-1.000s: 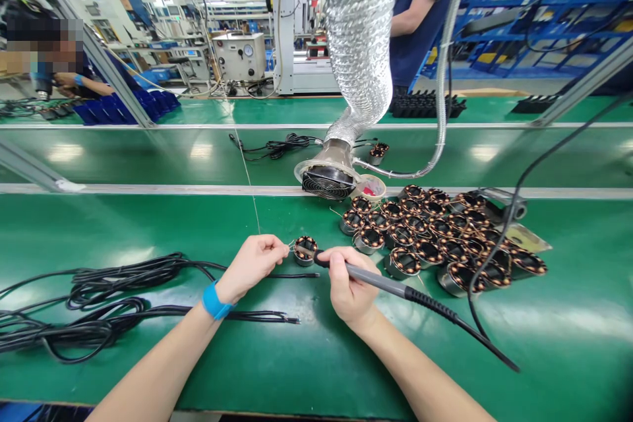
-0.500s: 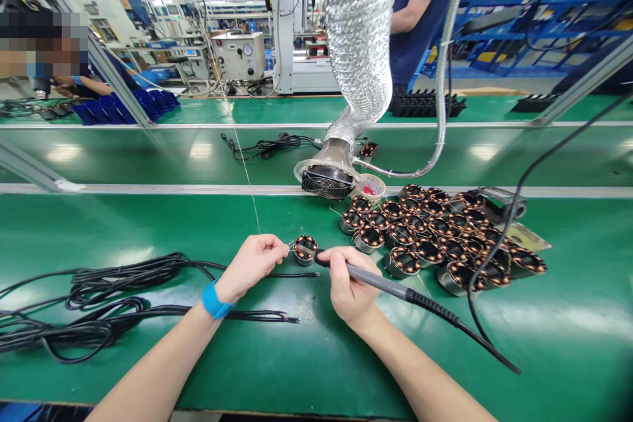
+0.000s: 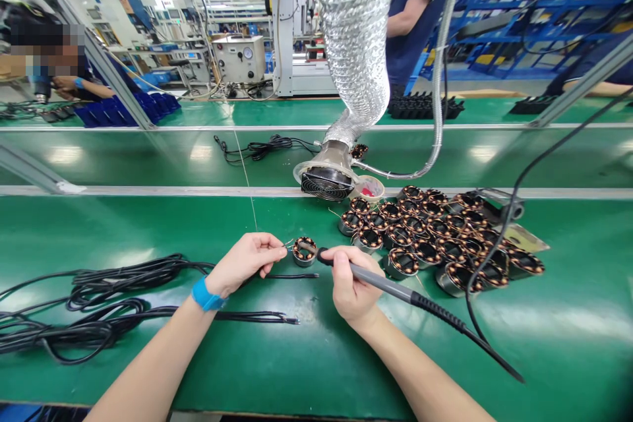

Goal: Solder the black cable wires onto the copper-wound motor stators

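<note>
A copper-wound stator [image 3: 304,251] sits on the green table between my hands. My left hand [image 3: 254,257], with a blue wristband, pinches something thin at the stator's left side, where fine wire ends show. In my right hand [image 3: 352,282] is a grey soldering iron [image 3: 378,279], held like a pen, its tip over the stator's right side. Whether the tip touches the stator cannot be made out. Just below my left fingers a black cable end [image 3: 301,275] lies on the table.
Many stators [image 3: 425,231] stand grouped at the right. Above the work hangs a fan hood [image 3: 327,181] on a silver duct. Coiled black cables [image 3: 113,287] lie left; the iron's cord trails right. People are across the bench.
My left hand has shifted slightly left and its lower fingers show more. The soldering iron has moved slightly right.
</note>
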The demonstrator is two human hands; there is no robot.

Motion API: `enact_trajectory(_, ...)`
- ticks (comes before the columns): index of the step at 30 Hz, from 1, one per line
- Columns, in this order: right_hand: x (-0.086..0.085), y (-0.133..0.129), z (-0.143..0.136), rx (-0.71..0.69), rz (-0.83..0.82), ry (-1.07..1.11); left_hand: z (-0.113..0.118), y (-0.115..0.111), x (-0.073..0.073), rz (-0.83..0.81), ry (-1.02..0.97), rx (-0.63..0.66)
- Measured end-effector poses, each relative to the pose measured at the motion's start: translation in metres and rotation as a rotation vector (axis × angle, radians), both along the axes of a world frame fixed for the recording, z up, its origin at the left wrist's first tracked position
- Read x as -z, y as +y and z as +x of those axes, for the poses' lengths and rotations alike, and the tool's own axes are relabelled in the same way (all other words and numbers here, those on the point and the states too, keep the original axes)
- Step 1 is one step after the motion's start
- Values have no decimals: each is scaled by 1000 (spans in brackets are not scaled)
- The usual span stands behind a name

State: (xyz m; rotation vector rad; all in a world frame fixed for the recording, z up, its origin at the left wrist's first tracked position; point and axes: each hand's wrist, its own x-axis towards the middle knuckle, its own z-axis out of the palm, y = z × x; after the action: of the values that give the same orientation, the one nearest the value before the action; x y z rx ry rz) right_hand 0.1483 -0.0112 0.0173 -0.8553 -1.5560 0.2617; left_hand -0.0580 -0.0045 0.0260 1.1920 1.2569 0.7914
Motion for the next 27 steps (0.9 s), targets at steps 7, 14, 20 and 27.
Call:
enact_trajectory(7,-3,0,2,26,-1,25,0,3,3,-63,-137,-43)
enact_trajectory(14,-4,-1,2,19,22,25,9,4,11,-133,-150,-142)
enact_trajectory(20,-5,-1,-1,-10,21,-7,16,0,13,-68,-62,-174)
enact_trajectory(27,9,14,-8,-207,23,-272,13,1,9,-16,-5,-101)
